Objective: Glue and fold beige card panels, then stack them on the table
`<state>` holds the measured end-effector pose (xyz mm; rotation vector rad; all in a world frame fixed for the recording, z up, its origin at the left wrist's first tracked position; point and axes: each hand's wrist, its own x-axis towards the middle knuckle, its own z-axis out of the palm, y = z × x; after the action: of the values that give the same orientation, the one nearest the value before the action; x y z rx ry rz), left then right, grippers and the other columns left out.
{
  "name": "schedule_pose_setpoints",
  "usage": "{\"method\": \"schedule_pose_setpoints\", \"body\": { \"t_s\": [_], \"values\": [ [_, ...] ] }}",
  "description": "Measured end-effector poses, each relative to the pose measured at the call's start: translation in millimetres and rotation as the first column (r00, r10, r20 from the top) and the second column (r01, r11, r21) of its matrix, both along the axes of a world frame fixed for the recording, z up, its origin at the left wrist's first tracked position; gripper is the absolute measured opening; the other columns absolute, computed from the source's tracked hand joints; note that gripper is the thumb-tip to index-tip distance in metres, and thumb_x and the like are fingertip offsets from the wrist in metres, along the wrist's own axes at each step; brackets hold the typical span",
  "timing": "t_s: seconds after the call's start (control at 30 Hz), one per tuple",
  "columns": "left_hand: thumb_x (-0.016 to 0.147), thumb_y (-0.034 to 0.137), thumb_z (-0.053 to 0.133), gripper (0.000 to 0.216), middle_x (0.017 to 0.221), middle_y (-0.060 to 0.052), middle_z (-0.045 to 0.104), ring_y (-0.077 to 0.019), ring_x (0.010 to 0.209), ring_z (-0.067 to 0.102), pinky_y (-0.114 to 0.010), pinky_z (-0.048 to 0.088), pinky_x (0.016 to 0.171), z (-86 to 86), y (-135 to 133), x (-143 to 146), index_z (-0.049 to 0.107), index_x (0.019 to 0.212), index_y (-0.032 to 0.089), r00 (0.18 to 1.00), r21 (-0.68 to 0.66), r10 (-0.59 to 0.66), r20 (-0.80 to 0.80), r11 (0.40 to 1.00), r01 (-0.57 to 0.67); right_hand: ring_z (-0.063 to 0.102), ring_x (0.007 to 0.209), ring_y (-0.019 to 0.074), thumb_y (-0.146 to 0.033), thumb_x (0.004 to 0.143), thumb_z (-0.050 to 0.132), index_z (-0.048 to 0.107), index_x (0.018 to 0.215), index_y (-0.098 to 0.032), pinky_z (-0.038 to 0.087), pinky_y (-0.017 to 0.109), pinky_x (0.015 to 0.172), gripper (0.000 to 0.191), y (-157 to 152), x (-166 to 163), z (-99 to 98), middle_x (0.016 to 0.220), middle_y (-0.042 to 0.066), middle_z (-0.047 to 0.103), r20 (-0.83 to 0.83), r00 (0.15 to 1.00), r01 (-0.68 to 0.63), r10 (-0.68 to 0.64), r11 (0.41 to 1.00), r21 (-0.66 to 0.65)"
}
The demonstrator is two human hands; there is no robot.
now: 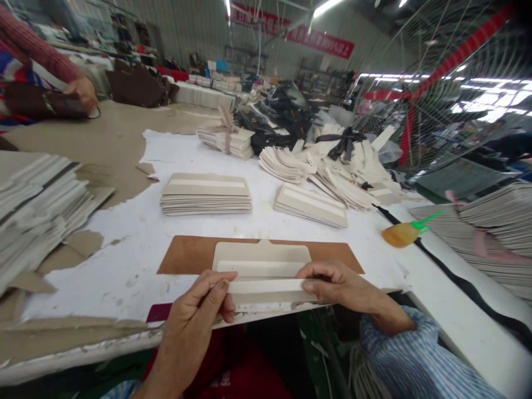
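Note:
A beige card panel (pixel 262 252) with a small tab on its top edge and white strips across it is in front of me. It overlaps a flat brown leather-like piece (pixel 189 255) on the white table surface. My left hand (pixel 201 310) pinches the panel's near left end between thumb and fingers. At the near right end, my right hand (pixel 338 282) grips the same panel. The near part looks lifted at the table edge; whether it is folded I cannot tell. Beyond lie a neat stack of similar panels (pixel 205 194) and a smaller, slanted stack (pixel 311 205).
Loose beige strips (pixel 286 163) pile up at the back right. A yellow bottle with a green nozzle (pixel 401 234) lies right. Stacked sheets stand left (pixel 37 205) and right (pixel 499 221). Across the table, another person's hand (pixel 83 93) holds a dark brown item.

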<state>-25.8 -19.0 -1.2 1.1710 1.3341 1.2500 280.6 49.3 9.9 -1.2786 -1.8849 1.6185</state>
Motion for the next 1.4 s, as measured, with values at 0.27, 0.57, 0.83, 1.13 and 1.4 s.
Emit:
{"method": "schedule_pose_setpoints", "body": {
  "t_s": [0.27,0.57,0.83,1.13,1.4],
  "values": [
    [0.093,0.053,0.061,0.043,0.069,0.003,0.059,-0.0122,0.057,0.059,-0.024,0.052,0.055,11.6,27,-3,0.078,0.112,0.018,0.984,0.032,-0.003,-0.179,0.999,0.009,0.052,0.058,0.0121,-0.063,0.082,0.081,0.076,0.101,-0.017,0.042,0.026,0.055,0.050,11,23,-11.9,0.067,-0.002,0.061,-0.116,0.937,0.323,-0.329,0.944,-0.065],
    [0.069,0.058,0.076,0.053,0.078,-0.002,0.076,-0.0210,0.069,0.073,-0.032,0.059,0.066,-2.2,57,-14,0.069,0.104,0.018,0.968,-0.165,0.108,-0.226,0.975,-0.147,0.036,0.047,0.0063,-0.054,0.060,0.092,0.067,0.076,-0.019,0.022,0.021,0.045,0.046,36,3,-16.8,0.055,-0.005,0.056,-0.103,0.779,0.623,-0.619,0.782,0.012],
    [0.076,0.053,0.065,0.030,0.070,0.000,0.074,-0.0212,0.069,0.068,-0.035,0.053,0.072,1.6,66,-20,0.074,0.080,0.025,0.857,-0.081,0.129,-0.499,0.978,-0.194,0.046,0.052,0.0089,-0.051,0.063,0.092,0.071,0.078,-0.019,0.033,0.020,0.048,0.041,36,3,-23.2,0.061,-0.003,0.060,-0.066,0.762,0.646,-0.644,0.763,0.021],
    [0.089,0.032,0.058,0.018,0.085,-0.001,0.076,-0.0215,0.082,0.070,-0.036,0.051,0.082,-6.0,71,-13,0.073,0.081,0.024,0.688,0.218,0.260,-0.678,0.964,-0.150,0.051,0.054,0.0127,-0.060,0.073,0.084,0.072,0.085,-0.020,0.039,0.023,0.046,0.043,33,1,-35.5,0.069,-0.001,0.064,0.027,0.756,0.645,-0.654,0.751,0.146],
    [0.094,0.016,0.064,0.007,0.090,-0.005,0.071,-0.0237,0.088,0.070,-0.035,0.055,0.079,-12.3,72,-9,0.070,0.091,0.019,0.452,0.272,0.264,-0.852,0.961,-0.048,0.060,0.061,0.0194,-0.061,0.080,0.070,0.076,0.083,-0.022,0.045,0.030,0.055,0.039,32,-1,-35.4,0.068,0.003,0.070,0.194,0.778,0.479,-0.597,0.764,0.431]
  ]
}}
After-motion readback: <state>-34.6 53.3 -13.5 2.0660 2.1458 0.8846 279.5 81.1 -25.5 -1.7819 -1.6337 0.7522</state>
